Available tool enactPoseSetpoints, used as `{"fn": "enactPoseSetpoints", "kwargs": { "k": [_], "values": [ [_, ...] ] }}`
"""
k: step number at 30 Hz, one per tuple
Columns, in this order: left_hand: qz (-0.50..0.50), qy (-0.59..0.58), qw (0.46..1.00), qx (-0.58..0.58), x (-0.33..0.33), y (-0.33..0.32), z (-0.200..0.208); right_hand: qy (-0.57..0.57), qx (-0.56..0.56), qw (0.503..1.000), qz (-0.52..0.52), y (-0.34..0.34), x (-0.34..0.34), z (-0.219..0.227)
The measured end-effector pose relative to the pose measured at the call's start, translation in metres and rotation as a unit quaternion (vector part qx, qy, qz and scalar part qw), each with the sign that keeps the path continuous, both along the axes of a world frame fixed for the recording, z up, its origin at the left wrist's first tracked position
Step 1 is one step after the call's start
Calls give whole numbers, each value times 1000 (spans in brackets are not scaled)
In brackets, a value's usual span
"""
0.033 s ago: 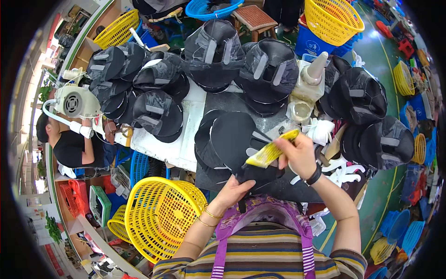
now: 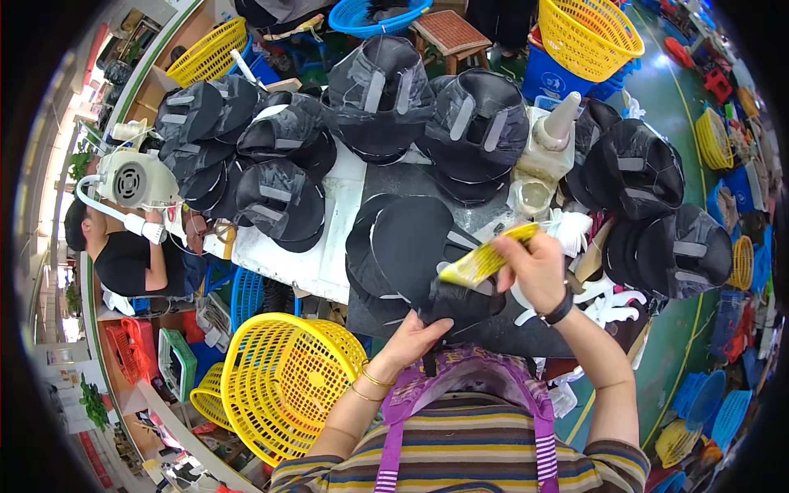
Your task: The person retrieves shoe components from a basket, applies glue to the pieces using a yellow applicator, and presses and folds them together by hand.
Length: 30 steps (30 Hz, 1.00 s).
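Observation:
In front of me a stack of black fabric pieces that look like shoe uppers (image 2: 411, 238), with grey strips on them, lies on the dark tabletop. My left hand (image 2: 415, 337) grips the near edge of a black upper (image 2: 464, 308), thumb on top, other fingers partly hidden. Above that piece, my right hand (image 2: 532, 271) is closed round a flat yellow tool (image 2: 485, 259), perhaps a brush with a wrapped handle; its pale lower-left end points at the upper. Whether that end touches the fabric, I cannot tell.
More stacked uppers (image 2: 378, 99) stand along the far side and right (image 2: 633, 172). Beyond my right hand are a container with a pale cone (image 2: 559, 123) and a small cup (image 2: 532, 197). White strips (image 2: 608, 308) lie right. A yellow basket (image 2: 288, 378) stands left; a person (image 2: 136, 259) sits farther left.
My right hand and the yellow tool have shifted slightly to the right. The tool's pale end is a little higher. My left hand stays on the black upper.

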<state>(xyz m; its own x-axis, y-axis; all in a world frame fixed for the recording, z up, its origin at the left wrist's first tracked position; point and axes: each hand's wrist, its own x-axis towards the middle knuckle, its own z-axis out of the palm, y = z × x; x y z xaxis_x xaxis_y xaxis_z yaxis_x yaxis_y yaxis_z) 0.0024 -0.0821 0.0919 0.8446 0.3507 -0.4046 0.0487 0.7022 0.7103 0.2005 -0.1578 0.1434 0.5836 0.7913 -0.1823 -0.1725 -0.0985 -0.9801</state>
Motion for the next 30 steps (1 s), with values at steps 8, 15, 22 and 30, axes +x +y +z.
{"fn": "enactPoseSetpoints", "kwargs": {
  "k": [8,15,22,30],
  "values": [
    [-96,6,983,155,-12,3,12,-453,207,854,149,-17,-38,37],
    [-92,7,982,163,-16,13,40,-392,82,906,135,-27,-22,68],
    [-40,-71,967,240,-18,24,57,-357,99,929,4,-13,-15,87],
    [78,-194,970,127,-5,40,74,-390,108,914,20,-6,-33,102]
  ]
}}
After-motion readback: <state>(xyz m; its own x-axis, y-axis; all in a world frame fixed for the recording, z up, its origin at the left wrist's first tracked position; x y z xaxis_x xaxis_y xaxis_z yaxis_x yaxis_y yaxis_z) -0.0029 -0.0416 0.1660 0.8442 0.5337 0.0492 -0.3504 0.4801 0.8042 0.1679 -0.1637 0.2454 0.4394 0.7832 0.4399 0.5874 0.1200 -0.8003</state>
